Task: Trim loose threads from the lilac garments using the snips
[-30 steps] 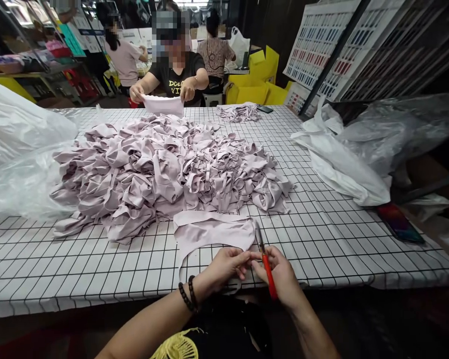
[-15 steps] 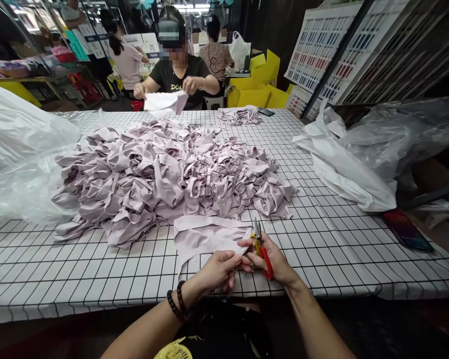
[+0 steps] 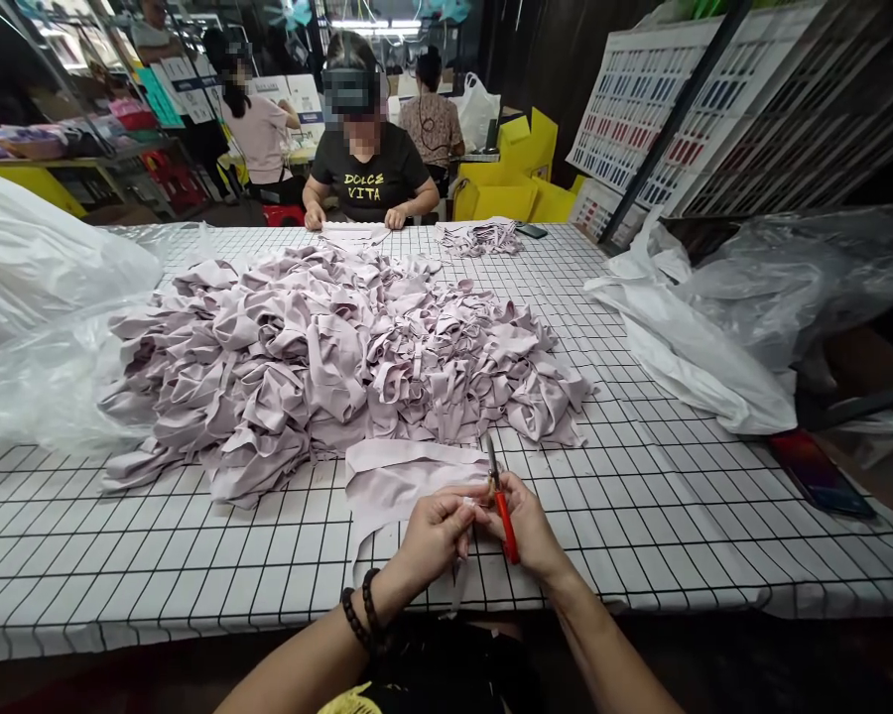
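Gripping red-handled snips (image 3: 500,501), soft lilac fabric piece (image 3: 394,476), gridded tablecloth (image 3: 677,496)

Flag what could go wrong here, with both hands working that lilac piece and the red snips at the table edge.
The left hand pinches the lilac fabric piece right beside the red-handled snips in the right hand; the blades could nick a fingertip. The cut point is partly hidden by the fingers, so the snips might clip the fabric itself. The fabric pile touches the piece and could snag.
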Motion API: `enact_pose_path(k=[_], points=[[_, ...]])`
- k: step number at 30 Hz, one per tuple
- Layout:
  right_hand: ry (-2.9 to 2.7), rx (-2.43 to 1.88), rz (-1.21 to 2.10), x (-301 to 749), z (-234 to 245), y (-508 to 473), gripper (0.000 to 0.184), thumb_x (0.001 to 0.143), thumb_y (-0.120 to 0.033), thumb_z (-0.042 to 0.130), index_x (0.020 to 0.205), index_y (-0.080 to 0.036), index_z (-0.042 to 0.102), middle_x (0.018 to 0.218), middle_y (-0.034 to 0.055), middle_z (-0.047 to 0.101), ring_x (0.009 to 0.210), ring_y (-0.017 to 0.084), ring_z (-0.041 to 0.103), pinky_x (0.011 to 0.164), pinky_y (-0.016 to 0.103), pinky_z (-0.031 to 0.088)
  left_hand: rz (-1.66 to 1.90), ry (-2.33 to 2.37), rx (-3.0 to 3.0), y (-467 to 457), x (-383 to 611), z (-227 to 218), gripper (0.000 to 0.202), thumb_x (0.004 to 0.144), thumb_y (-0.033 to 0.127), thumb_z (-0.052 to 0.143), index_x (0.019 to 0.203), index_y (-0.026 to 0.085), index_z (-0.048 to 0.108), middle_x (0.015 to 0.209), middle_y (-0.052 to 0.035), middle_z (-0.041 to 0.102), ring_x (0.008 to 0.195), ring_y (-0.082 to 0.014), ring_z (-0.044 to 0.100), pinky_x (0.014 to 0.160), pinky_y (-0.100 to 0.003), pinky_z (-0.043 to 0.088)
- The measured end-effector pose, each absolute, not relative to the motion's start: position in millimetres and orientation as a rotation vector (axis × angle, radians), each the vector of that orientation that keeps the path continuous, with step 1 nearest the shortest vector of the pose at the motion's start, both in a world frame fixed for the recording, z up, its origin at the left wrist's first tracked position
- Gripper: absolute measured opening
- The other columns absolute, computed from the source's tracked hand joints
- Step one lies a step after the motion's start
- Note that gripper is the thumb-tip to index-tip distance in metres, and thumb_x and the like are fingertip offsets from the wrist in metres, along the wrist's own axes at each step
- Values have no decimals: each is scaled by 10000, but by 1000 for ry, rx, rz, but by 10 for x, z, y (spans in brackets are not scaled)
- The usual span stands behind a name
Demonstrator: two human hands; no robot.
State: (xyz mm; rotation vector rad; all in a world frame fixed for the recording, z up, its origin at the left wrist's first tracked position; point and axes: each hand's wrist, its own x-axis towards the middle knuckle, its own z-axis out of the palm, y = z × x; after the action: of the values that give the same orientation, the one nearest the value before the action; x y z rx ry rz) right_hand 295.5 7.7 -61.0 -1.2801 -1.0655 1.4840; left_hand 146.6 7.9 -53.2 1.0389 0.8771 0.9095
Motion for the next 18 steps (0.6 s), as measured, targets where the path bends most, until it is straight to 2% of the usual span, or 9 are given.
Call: enact_pose_path(k=[1,3,5,8,10,13,18], points=[[-1073,-1294,1476,2978,-582,66,475,586,-425,825,785,-224,444,654,-58,571,505,81,494,479,210,394,909,857,1000,87,1472,-532,448,740,564,643,689,123,695,853,-82,685,368,-44,412,379,-215,323],[-1082,-1324,1446,3072,-520,35,413,658,-423,784,802,-219,454,702,-44,582,489,70,462,456,208,362,917,846,973,103,1480,-535,450,729,570,657,682,123,681,603,-22,620,377,-71,446,399,-212,359],[-1110,-1366,1398,3208,-447,-11,368,701,-412,752,797,-221,452,700,-49,558,505,75,455,475,217,366,917,851,968,114,1486,-541,452,728,575,656,688,125,673,503,11,555,402,-91,482,436,-220,413],[-1364,-1575,1251,3396,-316,-104,366,720,-408,720,737,-237,397,595,-85,432,515,95,414,504,234,355,905,861,964,119,1500,-552,457,733,586,641,703,130,657,489,18,544,420,-107,514,458,-239,461],[-1623,-1792,1056,3455,-221,-166,384,716,-427,700,730,-247,361,575,-89,407,517,110,401,519,248,338,896,869,979,117,1512,-553,455,740,586,632,706,133,651,482,25,528,412,-107,511,441,-237,461],[-1896,-1995,773,3446,-107,-223,354,734,-458,640,758,-253,353,598,-76,475,546,139,457,587,283,357,889,875,1026,111,1526,-540,427,754,556,633,712,133,660,509,28,519,413,-98,505,437,-228,456],[-2075,-2115,571,3375,-44,-217,289,762,-455,565,755,-245,366,638,-35,565,637,198,551,714,359,372,889,877,1096,99,1530,-517,367,794,495,608,727,136,650,566,20,529,440,-97,524,473,-236,473]])
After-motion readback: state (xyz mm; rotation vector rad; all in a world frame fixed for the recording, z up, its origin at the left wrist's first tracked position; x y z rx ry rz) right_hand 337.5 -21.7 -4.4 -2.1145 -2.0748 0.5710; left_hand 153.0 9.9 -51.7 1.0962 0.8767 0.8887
